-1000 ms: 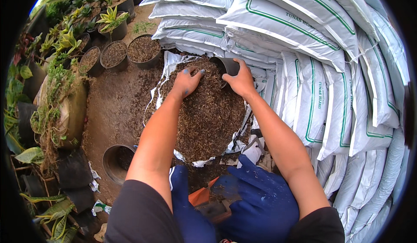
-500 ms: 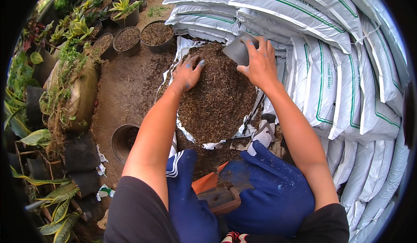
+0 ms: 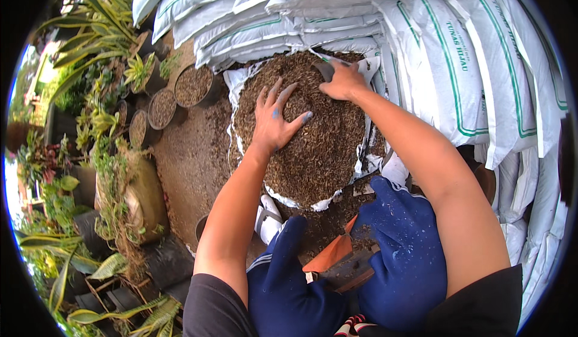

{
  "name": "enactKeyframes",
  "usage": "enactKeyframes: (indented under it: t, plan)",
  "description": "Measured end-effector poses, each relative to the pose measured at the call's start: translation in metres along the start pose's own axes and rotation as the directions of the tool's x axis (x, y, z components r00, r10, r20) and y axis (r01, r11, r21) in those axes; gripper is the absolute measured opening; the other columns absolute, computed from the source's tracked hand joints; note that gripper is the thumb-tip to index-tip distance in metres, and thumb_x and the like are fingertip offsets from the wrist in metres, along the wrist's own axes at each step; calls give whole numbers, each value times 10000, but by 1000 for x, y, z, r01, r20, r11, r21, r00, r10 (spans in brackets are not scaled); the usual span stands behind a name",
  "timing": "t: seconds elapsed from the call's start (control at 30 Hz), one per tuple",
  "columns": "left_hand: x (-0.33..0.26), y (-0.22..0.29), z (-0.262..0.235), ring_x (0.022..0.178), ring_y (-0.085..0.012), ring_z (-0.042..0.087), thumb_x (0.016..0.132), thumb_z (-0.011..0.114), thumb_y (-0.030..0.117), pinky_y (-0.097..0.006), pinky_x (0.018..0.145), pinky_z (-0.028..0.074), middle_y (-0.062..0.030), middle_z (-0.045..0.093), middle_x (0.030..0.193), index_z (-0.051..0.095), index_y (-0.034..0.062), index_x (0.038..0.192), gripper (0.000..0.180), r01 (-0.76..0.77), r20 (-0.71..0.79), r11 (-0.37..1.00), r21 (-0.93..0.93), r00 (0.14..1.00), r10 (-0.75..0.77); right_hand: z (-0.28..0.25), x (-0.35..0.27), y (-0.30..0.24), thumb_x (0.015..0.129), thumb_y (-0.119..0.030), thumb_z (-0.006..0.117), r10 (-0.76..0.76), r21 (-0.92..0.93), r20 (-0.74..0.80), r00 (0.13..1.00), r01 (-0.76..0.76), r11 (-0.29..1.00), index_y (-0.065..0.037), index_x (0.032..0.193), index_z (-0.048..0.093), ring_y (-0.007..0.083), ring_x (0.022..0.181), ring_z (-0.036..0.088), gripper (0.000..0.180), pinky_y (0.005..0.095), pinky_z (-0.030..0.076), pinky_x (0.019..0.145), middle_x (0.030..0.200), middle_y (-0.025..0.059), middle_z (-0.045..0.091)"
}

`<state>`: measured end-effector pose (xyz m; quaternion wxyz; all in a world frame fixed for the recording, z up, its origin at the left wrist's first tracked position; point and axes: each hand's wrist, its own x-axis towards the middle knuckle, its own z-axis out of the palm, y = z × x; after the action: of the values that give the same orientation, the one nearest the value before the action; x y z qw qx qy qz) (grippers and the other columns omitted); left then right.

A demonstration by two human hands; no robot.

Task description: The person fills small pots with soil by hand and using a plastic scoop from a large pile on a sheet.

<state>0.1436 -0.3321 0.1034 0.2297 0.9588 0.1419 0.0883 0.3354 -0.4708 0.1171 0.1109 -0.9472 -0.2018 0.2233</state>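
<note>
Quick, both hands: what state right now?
Left hand: open, spread over the soil.
Right hand: closed, holding a dark pot.

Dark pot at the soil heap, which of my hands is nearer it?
Right. Your right hand grips the dark pot near the far edge of the soil heap; your left hand is spread over the heap, apart from the pot, to its left and nearer you.

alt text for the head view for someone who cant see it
A person's left hand lies spread on a mound of brown soil while the right hand grips a dark pot at its far side. Filled pots stand left, stacked white sacks behind and right.
</note>
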Motion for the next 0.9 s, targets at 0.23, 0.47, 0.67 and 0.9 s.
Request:
enactKeyframes:
  t: [0.23, 0.47, 0.67, 0.9]
  plan:
    - [19, -2, 9, 1532, -438, 324, 824, 832, 542, -532, 1268, 282, -175, 406, 1654, 470, 176, 1578, 913, 62, 5, 995, -81, 998, -62, -4, -11, 2, 746, -505, 770, -4, 319, 145, 989, -43, 947, -216, 1623, 418, 430, 1445, 474, 989, 434, 458, 1157, 1602, 349, 368]
    - [2, 11, -15, 1569, -366, 307, 986, 625, 608, -465, 1269, 285, -203, 352, 1684, 284, 142, 1677, 900, 302, 122, 815, -495, 953, -279, -33, -51, -19, 739, -406, 827, -173, 269, -45, 984, 179, 946, -231, 1553, 526, 429, 1497, 364, 886, 453, 423, 1182, 1558, 271, 484]
    - [-22, -17, -18, 1581, -424, 259, 1064, 432, 618, -465, 1273, 245, -253, 290, 1700, 167, 147, 1700, 835, 452, 174, 673, -586, 881, -441, -49, -102, -57, 745, -293, 904, -556, -16, -319, 767, 582, 813, -170, 1466, 605, 478, 1292, 539, 790, 497, 480, 1124, 1403, 317, 476]
    - [-42, -11, -14, 1568, -405, 291, 1112, 364, 541, -467, 1263, 256, -236, 300, 1696, 215, 92, 1674, 735, 462, 150, 557, -690, 844, -514, -61, -135, -80, 705, -244, 947, -765, -250, -387, 516, 740, 625, -182, 1417, 632, 451, 1303, 515, 781, 507, 553, 1039, 1400, 254, 471]
